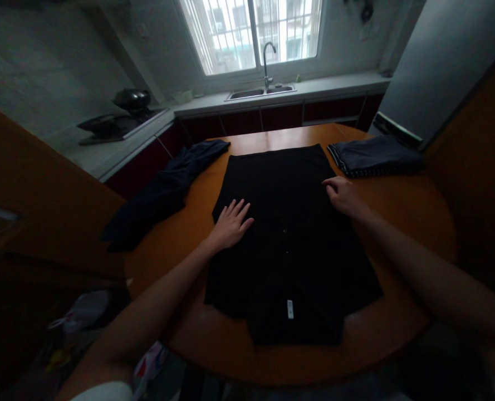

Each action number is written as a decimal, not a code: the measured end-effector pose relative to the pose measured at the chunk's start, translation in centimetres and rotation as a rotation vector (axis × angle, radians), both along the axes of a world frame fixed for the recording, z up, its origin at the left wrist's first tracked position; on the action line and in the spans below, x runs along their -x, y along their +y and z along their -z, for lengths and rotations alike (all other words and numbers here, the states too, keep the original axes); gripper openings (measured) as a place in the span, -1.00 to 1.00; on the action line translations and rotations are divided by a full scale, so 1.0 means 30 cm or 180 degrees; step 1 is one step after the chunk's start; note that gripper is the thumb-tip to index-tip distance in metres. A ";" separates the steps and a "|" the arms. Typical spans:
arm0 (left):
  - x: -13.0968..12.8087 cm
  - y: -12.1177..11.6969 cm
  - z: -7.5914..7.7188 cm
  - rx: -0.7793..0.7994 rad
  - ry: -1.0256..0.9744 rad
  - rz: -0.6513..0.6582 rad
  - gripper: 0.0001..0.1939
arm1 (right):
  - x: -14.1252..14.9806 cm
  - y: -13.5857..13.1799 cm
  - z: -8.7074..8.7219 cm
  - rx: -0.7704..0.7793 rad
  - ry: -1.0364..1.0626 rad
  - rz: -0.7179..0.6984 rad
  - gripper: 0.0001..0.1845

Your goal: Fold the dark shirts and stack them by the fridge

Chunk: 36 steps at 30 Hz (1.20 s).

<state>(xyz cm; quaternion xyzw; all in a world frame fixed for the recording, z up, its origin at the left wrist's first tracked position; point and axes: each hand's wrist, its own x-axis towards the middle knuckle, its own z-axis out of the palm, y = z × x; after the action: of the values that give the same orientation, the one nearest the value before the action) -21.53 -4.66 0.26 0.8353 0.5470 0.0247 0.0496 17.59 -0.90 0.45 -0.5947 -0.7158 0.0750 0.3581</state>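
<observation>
A black shirt (289, 234) lies spread flat on a round wooden table (406, 211), its collar and white label toward me. My left hand (231, 223) rests flat on the shirt's left part, fingers stretched out and apart. My right hand (344, 195) lies on the shirt's right edge with the fingers curled inward; what, if anything, they pinch is hidden in the dark cloth.
A dark garment (163, 192) hangs over the table's left edge. A folded dark striped garment (375, 156) sits at the far right. Beyond the table are a counter with a sink and tap (260, 92), a stove with a wok (124, 108), and a window.
</observation>
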 end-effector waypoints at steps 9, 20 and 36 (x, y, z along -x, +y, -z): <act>0.013 0.015 -0.006 -0.0103 0.0012 -0.0307 -0.32 | 0.125 -0.042 0.076 0.0592 -0.0903 -0.0241 -0.40; 0.073 0.083 0.020 -0.0127 -0.0160 -0.0820 -0.23 | 0.110 -0.025 0.086 0.0815 -0.1016 -0.0275 -0.36; 0.133 0.125 0.017 -0.0124 -0.0187 -0.0746 -0.27 | 0.032 0.026 0.109 0.0710 -0.0863 0.0247 -0.31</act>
<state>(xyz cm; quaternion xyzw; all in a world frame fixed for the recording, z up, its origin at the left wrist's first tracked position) -25.53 -0.91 -0.24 0.7653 0.6387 0.0654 0.0461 16.64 -0.11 -2.83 -0.6626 -0.7213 0.0592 0.1928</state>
